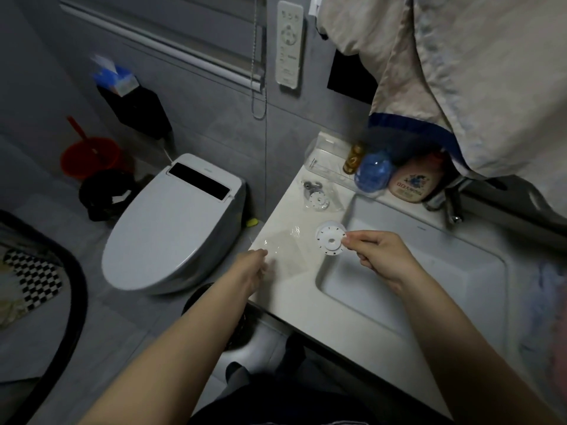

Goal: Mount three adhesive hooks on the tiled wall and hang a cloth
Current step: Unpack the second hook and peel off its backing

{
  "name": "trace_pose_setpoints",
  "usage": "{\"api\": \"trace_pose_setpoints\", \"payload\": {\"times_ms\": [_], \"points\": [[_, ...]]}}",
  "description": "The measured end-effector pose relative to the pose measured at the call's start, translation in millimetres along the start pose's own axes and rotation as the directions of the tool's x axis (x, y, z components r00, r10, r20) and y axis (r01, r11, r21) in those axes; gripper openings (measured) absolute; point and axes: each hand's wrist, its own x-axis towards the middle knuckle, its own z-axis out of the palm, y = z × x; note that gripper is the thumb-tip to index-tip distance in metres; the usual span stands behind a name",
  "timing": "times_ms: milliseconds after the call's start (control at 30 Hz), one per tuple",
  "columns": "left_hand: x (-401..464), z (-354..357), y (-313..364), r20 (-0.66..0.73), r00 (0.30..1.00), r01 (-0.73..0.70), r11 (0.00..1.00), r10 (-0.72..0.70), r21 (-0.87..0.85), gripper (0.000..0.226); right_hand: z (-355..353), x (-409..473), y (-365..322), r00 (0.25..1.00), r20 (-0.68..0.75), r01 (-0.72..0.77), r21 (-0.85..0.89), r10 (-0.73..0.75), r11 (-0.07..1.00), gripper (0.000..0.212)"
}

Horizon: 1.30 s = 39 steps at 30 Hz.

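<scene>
My right hand (376, 256) pinches a white round hook base (330, 239) over the table (294, 289) by the sink. My left hand (256, 265) touches the clear wrapper (283, 243); its fingers blur.
</scene>
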Motion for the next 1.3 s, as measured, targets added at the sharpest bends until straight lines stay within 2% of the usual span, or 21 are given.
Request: {"api": "trace_pose_setpoints", "payload": {"times_ms": [67, 133, 200, 300, 367, 400, 500, 667, 800, 900, 1000, 1067, 1200, 1300], "points": [[-6.3, -5.9, 5.7, -0.023, 1.0, 0.009, 0.998, -0.007, 0.065, 0.006, 7.4, 4.1, -4.6, 1.0, 0.028, 0.008, 0.015, -0.009, 1.0, 0.014], [-11.0, -11.7, 10.2, -0.035, 0.999, -0.006, 0.988, 0.011, 0.157, 0.021, 14.7, 8.5, -10.8, 0.998, 0.053, 0.022, 0.02, -0.023, 1.0, 0.013], [-18.7, -13.7, 16.8, -0.038, 0.995, -0.081, 0.981, 0.09, 0.177, 0.024, 22.1, 13.2, -18.5, 0.996, 0.076, 0.042, 0.015, -0.043, 0.999, 0.011], [-34.8, -11.7, 31.7, 0.007, 0.989, -0.147, 0.989, 0.147, 0.009, 0.02, 35.4, 17.9, -30.2, 0.99, 0.133, 0.055, 0.015, -0.057, 0.998, 0.006], [-50.5, -11.0, 45.2, 0.12, 0.983, -0.124, 0.981, 0.142, -0.148, 0.011, 45.4, 18.2, -39.4, 0.98, 0.187, 0.064, 0.024, -0.067, 0.998, 0.006], [-59.9, -10.5, 51.5, 0.181, 0.973, -0.107, 0.975, 0.143, -0.195, 0.015, 49.5, 17.5, -43.6, 0.974, 0.212, 0.067, 0.035, -0.073, 0.997, 0.008], [-83.3, -12.8, 67.2, 0.334, 0.927, -0.088, 0.964, 0.172, -0.252, 0.026, 63.6, 12.1, -58.1, 0.951, 0.292, 0.093, 0.055, -0.105, 0.994, 0.011], [-117.2, -22.5, 83.0, 0.413, 0.874, -0.119, 0.935, 0.258, -0.333, 0.024, 78.5, -4.6, -78.6, 0.921, 0.36, 0.137, 0.061, -0.15, 0.989, 0.008], [-134.6, -31.2, 85.2, 0.366, 0.844, -0.259, 0.895, 0.392, -0.362, 0.031, 84.1, -22.1, -93.9, 0.9, 0.384, 0.194, 0.065, -0.204, 0.979, 0.008], [-138.1, -34.2, 82.4, 0.211, 0.844, -0.372, 0.823, 0.492, -0.43, 0.028, 84.4, -31.9, -103.1, 0.902, 0.356, 0.245, 0.049, -0.247, 0.968, 0.008], [-139.0, -37.4, 79.7, 0.112, 0.833, -0.457, 0.787, 0.542, -0.414, 0.027, 86.3, -41.7, -110.8, 0.886, 0.387, 0.228, 0.111, -0.254, 0.967, 0.007], [-143.9, -38.6, 79.2, 0.12, 0.824, -0.474, 0.791, 0.553, -0.387, 0.028, 90.8, -47.0, -114.7, 0.868, 0.425, 0.21, 0.153, -0.256, 0.966, 0.006], [-152.9, -39.0, 79.5, 0.171, 0.81, -0.452, 0.783, 0.561, -0.427, 0.03, 101.2, -48.1, -115.5, 0.872, 0.407, 0.227, 0.156, -0.272, 0.961, 0.022], [-157.6, -42.4, 81.4, 0.215, 0.818, -0.382, 0.783, 0.533, -0.491, 0.032, 104.9, -47.8, -114.3, 0.885, 0.392, 0.201, 0.163, -0.25, 0.966, 0.011]]}}
